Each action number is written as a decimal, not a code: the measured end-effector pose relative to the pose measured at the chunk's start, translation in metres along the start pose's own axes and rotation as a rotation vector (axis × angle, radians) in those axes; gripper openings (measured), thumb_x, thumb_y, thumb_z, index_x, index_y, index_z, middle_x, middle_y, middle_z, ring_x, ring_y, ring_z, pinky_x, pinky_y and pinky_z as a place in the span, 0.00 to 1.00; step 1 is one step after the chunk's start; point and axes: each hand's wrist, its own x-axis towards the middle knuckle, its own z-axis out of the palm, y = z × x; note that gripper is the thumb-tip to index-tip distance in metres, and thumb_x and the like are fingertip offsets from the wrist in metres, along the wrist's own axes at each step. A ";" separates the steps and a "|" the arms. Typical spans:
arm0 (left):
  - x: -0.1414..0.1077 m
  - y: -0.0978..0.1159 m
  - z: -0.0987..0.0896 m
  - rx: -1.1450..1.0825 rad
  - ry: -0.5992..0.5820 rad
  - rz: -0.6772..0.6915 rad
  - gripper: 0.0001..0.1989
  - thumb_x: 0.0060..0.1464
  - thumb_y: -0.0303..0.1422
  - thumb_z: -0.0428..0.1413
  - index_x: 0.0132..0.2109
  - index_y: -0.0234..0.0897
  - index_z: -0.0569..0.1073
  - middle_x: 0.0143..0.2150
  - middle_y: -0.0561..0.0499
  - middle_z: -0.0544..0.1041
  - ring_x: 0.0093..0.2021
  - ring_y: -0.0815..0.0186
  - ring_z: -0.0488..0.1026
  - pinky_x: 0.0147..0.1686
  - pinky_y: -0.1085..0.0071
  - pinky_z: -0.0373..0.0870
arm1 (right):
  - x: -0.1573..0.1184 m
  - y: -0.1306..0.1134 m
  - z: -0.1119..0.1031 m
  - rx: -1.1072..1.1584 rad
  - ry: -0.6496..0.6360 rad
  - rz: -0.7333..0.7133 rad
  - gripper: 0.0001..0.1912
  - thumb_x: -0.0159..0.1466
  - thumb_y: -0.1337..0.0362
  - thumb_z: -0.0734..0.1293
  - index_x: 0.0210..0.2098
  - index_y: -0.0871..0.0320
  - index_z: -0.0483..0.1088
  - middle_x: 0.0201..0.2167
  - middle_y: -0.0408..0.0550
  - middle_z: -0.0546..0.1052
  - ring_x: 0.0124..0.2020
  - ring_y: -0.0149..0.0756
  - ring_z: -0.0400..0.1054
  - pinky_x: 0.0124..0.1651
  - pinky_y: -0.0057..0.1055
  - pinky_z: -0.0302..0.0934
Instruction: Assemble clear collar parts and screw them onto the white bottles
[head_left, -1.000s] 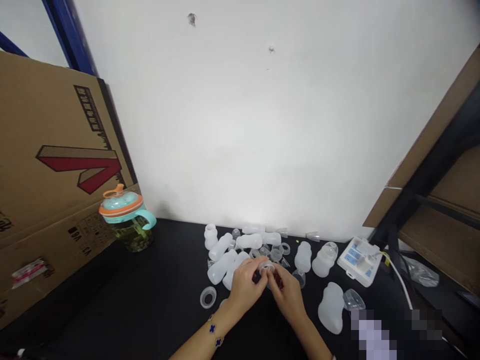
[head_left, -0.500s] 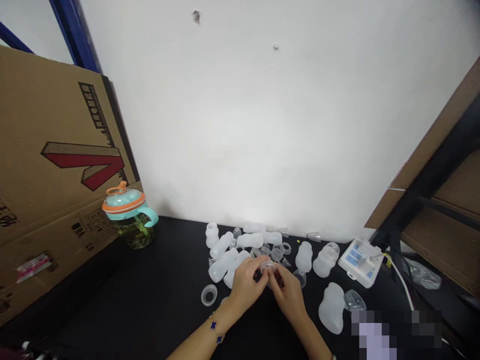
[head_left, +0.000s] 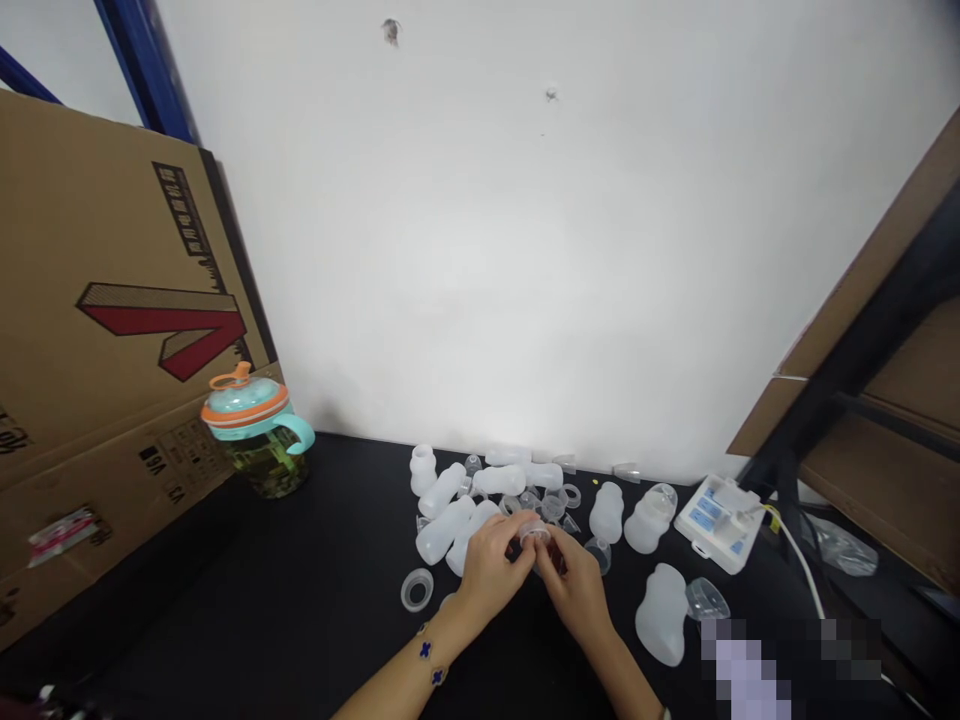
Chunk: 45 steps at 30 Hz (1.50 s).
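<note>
A small, round collar (head_left: pixel 533 529) of clear to whitish plastic, seemingly empty of colour or print, is pinched between the fingertips of the left hand (head_left: pixel 491 562) and the right hand (head_left: pixel 576 582). Its circular rim faces mostly up, and a paler, hazy inner part shows within the ring; whether that is a separate insert cannot be told. The fingers cover its sides and lower part. It is nearer the visible back edge of the black table (head_left: pixel 315 600) than the left corner; whether it touches the tabletop is hidden.
</note>
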 end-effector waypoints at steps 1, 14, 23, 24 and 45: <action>0.000 0.000 0.000 0.000 0.001 0.000 0.15 0.57 0.28 0.55 0.51 0.42 0.78 0.37 0.50 0.80 0.31 0.64 0.74 0.35 0.69 0.73 | 0.000 -0.001 0.000 0.001 -0.001 0.001 0.17 0.72 0.56 0.58 0.43 0.57 0.75 0.28 0.46 0.77 0.25 0.34 0.69 0.29 0.27 0.61; -0.002 0.005 -0.003 -0.036 0.005 0.069 0.16 0.60 0.30 0.53 0.53 0.40 0.74 0.44 0.47 0.81 0.38 0.62 0.76 0.35 0.69 0.75 | 0.002 -0.005 -0.003 0.031 -0.007 0.036 0.19 0.72 0.53 0.57 0.43 0.58 0.75 0.30 0.47 0.78 0.26 0.35 0.70 0.30 0.27 0.62; -0.002 0.001 0.000 -0.053 -0.006 0.023 0.14 0.61 0.31 0.51 0.51 0.40 0.76 0.44 0.47 0.81 0.36 0.63 0.75 0.35 0.68 0.74 | 0.001 -0.004 -0.001 0.031 -0.012 0.036 0.19 0.72 0.52 0.58 0.42 0.57 0.74 0.29 0.45 0.77 0.25 0.33 0.68 0.28 0.27 0.61; -0.002 0.000 0.001 -0.055 -0.008 0.017 0.14 0.61 0.31 0.51 0.51 0.40 0.76 0.44 0.47 0.81 0.35 0.63 0.75 0.35 0.68 0.74 | 0.001 -0.004 -0.001 0.031 -0.014 0.037 0.19 0.72 0.52 0.58 0.42 0.57 0.74 0.29 0.45 0.77 0.25 0.33 0.68 0.28 0.27 0.61; -0.001 0.003 -0.003 -0.006 0.002 0.016 0.16 0.59 0.29 0.52 0.51 0.42 0.78 0.39 0.48 0.81 0.33 0.62 0.75 0.34 0.67 0.74 | 0.001 -0.008 -0.003 0.039 -0.034 0.050 0.19 0.72 0.51 0.58 0.40 0.57 0.74 0.29 0.45 0.77 0.26 0.34 0.68 0.30 0.27 0.62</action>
